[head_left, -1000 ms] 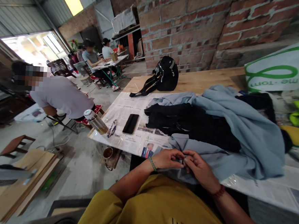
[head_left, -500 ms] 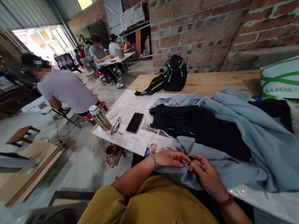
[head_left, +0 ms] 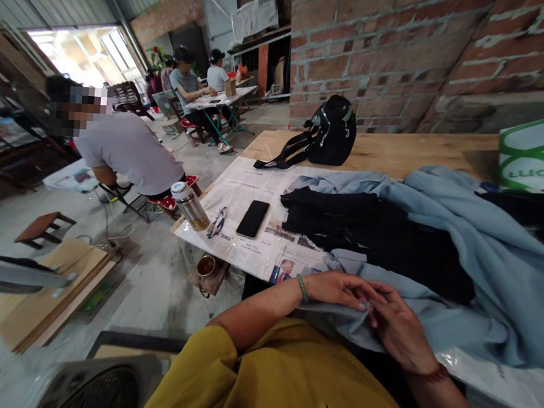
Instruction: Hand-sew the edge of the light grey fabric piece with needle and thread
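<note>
My left hand [head_left: 338, 289], with a green bead bracelet at the wrist, has its fingers closed at the edge of a light blue-grey cloth [head_left: 488, 244]. My right hand [head_left: 400, 331] meets it there, fingertips drawn together against the left fingers. Whatever the right fingers pinch is too small or hidden to make out. The cloth spreads across the table and hangs toward my lap. A black garment [head_left: 391, 231] lies on top of it, just beyond my hands.
On the newspaper-covered table [head_left: 226, 191] are a phone [head_left: 253, 219], glasses [head_left: 216, 222], a flask [head_left: 190, 207] and a black bag [head_left: 335, 131]. A metal mug [head_left: 207, 266] sits below the table's left edge. A person [head_left: 127, 147] sits at left; others work farther back.
The view has turned slightly, so the table and its things appear farther right. My hands stay together at the cloth, and the right fingers now overlap the left fingertips.
</note>
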Tool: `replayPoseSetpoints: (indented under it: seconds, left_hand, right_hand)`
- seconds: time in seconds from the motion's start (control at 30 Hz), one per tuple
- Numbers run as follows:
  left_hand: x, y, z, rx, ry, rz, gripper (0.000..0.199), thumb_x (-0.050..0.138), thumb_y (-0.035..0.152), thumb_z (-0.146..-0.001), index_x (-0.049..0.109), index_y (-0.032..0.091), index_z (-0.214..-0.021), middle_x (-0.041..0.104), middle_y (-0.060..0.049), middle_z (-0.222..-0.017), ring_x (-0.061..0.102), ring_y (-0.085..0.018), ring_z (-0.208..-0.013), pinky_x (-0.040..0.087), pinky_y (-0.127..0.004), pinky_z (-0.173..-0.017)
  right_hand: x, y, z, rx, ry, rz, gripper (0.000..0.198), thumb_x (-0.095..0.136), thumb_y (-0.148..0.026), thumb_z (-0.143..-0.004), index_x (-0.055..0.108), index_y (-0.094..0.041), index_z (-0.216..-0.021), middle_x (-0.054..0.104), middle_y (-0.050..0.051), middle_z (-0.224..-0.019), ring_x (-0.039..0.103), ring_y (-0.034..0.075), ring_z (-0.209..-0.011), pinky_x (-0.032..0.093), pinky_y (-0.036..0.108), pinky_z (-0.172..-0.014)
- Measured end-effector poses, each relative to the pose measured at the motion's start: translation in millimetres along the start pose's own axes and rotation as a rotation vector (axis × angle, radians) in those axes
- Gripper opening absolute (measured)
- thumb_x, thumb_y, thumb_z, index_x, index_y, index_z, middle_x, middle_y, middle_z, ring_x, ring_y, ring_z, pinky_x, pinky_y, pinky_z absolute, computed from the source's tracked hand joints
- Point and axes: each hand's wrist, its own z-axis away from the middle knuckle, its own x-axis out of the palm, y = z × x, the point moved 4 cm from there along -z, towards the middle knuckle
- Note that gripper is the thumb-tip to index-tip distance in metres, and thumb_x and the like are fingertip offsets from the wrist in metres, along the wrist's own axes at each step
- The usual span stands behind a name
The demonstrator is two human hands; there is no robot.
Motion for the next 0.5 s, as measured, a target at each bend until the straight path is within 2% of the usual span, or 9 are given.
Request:
replayPoseSetpoints:
  seconds: [0.07,0.2,0.37,0.5]
  left_hand:
    - [3.2,1.7,-9.3,0.052,0.031,-0.005,0.030,0.063,0.001,-0.073,0.068,0.016,-0.099,0.057,0.000,-0.074,0.053,-0.010,-0.062,0.044,-0.025,-0.061]
    - [4.2,-5.9,-16.6,0.121,0.162,0.044,0.032,0.068,0.010,-0.073,0.067,0.016,-0.105,0.059,-0.001,-0.075,0.056,-0.012,-0.066,0.046,-0.026,-0.064]
    - [2.9,-15.2,-7.9,0.051,0.234,0.142,0.036,0.072,0.014,-0.070,0.065,0.014,-0.105,0.055,0.001,-0.075,0.050,-0.008,-0.066,0.044,-0.023,-0.067]
    - [2.5,-12.3,-3.3,0.067,0.302,0.047,0.032,0.070,0.013,-0.071,0.067,0.015,-0.103,0.055,0.000,-0.076,0.047,-0.008,-0.065,0.041,-0.022,-0.064]
  right_hand:
    - [-2.4,-2.9,-0.5,0.002,0.033,-0.039,0.038,0.069,-0.045,-0.067,0.052,-0.028,-0.096,0.057,0.005,-0.087,0.041,0.010,-0.049,0.034,0.028,-0.040]
    - [-4.9,-1.9,-0.5,0.024,0.067,-0.094,0.037,0.069,-0.044,-0.068,0.052,-0.029,-0.097,0.053,0.002,-0.077,0.038,0.009,-0.047,0.034,0.027,-0.041]
    - [-1.4,2.1,-0.4,0.027,0.077,-0.122,0.036,0.070,-0.044,-0.070,0.051,-0.029,-0.098,0.049,-0.002,-0.069,0.041,0.009,-0.049,0.034,0.025,-0.043]
    - [0.1,5.7,-0.6,-0.058,0.109,-0.022,0.039,0.065,-0.048,-0.074,0.049,-0.025,-0.101,0.045,-0.004,-0.062,0.040,0.009,-0.047,0.035,0.023,-0.043]
